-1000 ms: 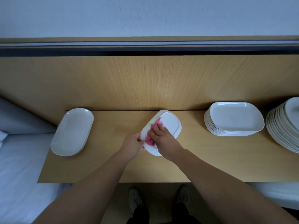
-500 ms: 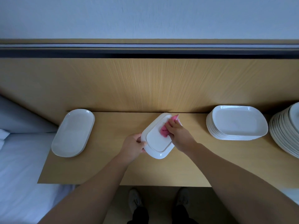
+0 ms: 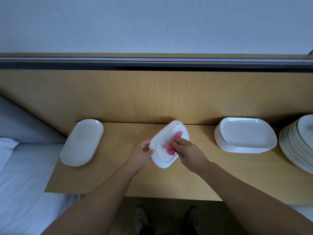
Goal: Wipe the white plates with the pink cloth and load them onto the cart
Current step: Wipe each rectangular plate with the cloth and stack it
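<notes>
A: What is the right hand doing?

B: The right hand [image 3: 188, 150] has its fingers bunched on the cloth [image 3: 170, 147]. It presses the cloth into the well of the plate [image 3: 174, 127].

A: And the other one?

B: The left hand [image 3: 141, 154] grips the plate by its left rim, with the thumb on top and the fingers curled round the edge.

A: Where is the plate?

B: It is up between the two hands, tilted, over the middle of the table [image 3: 169, 182] and near the panel [image 3: 152, 95] behind. I can't tell whether its low corner touches the wood.

A: What is around it?

B: To the left, well apart, oval plates [image 3: 81, 142] lie stacked at the table's end. To the right is a stack [image 3: 245, 134] of squarish plates. Beyond that, round plates [image 3: 298, 145] are piled at the frame's edge. White bedding [image 3: 20, 184] lies left of the table. Shoes [image 3: 142, 217] show below its near edge.
</notes>
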Demonstrator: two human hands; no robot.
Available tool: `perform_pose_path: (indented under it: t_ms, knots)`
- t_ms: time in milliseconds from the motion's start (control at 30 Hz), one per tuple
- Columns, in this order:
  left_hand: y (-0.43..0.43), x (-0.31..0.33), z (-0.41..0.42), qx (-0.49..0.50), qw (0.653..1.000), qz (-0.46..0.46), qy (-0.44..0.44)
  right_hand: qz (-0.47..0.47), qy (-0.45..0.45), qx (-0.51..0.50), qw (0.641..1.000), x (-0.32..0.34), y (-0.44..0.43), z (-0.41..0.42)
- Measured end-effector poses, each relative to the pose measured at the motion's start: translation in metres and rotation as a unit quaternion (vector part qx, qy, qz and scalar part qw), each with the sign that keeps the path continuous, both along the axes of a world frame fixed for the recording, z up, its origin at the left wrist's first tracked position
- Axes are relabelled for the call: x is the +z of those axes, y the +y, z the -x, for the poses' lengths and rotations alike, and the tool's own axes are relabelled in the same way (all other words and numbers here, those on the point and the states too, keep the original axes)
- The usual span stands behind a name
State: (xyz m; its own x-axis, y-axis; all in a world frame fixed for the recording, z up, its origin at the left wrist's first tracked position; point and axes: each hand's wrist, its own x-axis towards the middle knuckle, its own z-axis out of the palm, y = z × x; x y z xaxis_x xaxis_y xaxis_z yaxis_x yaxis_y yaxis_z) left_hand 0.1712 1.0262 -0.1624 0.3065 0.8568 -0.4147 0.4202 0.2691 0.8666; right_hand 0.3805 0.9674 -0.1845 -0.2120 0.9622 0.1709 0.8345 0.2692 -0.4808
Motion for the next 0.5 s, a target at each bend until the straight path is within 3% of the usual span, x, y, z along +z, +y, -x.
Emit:
perform_pose_path:
  t_ms: [333, 500]
  knots:
    - [-0.009, 0.054, 0.027, 0.018, 0.987, -0.129, 0.09, -0.046, 0.056, 0.038, 0.997, 0.047, 0.015, -0.006]
    - [-0.027, 0.071, 0.05, 0.051, 0.964, -0.208, 0.16, -0.054, 0.068, 0.092, 0.992, 0.06, 0.027, 0.001]
